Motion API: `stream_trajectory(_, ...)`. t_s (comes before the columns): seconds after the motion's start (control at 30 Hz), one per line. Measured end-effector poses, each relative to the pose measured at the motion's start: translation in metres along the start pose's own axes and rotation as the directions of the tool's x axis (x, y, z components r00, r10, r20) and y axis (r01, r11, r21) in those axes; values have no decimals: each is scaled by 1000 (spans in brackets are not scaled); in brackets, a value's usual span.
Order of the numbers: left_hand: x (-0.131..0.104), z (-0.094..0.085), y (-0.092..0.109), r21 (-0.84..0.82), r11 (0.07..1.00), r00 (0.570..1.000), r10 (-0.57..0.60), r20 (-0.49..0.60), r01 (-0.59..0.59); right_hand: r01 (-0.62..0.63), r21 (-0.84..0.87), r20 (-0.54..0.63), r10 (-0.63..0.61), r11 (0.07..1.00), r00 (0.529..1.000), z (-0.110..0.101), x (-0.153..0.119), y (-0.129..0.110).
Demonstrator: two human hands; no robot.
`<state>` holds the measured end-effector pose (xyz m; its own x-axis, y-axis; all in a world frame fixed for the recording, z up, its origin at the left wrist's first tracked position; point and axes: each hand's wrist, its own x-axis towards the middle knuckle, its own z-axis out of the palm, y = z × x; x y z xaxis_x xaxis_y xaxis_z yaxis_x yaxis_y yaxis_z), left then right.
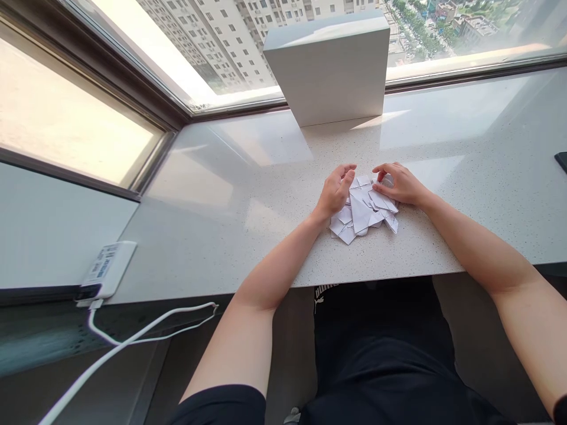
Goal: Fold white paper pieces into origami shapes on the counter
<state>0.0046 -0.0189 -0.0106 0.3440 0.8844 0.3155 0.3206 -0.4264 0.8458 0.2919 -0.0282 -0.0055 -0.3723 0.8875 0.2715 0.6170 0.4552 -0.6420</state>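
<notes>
A loose pile of folded white paper pieces [362, 213] lies on the speckled white countertop [248, 248], close to its front edge. My left hand [337, 190] is at the pile's left side, fingers curved and apart from the thumb, with nothing seen in it. Over the pile's upper right is my right hand [396, 183], its fingers bent and spread above the papers. The thumb of that hand is at the papers; whether it presses on one I cannot tell. Some pieces are partly hidden under the right fingers.
A large white box [332, 77] stands upright against the window behind the pile. At the left edge sits a white adapter [110, 268] with a white cable [146, 321] hanging below the counter. A dark object [561, 159] shows at the far right.
</notes>
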Motion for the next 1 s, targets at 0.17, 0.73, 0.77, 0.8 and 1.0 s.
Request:
stream_trajectory(0.17, -1, -2, 7, 174, 984, 987, -49, 155, 22, -3, 8, -27, 3, 1000, 1000, 1, 0, 0)
stream_trajectory(0.73, -2, -39, 22, 298, 925, 862, 55, 504, -234, 3, 36, -51, -1, 999, 999, 2, -1, -2)
stream_trajectory(0.77, -1, -38, 22, 287, 931, 864, 56, 500, -227, 5, 34, -48, -3, 999, 999, 1, -1, -2)
stream_trajectory(0.8, -1, -37, 22, 274, 938, 869, 55, 493, -214, 6, 32, -46, -5, 999, 999, 1, -1, -2)
stream_trajectory(1.0, 2, -38, 21, 106, 992, 924, 26, 381, -72, 35, 22, -37, -34, 999, 999, 2, -2, -1)
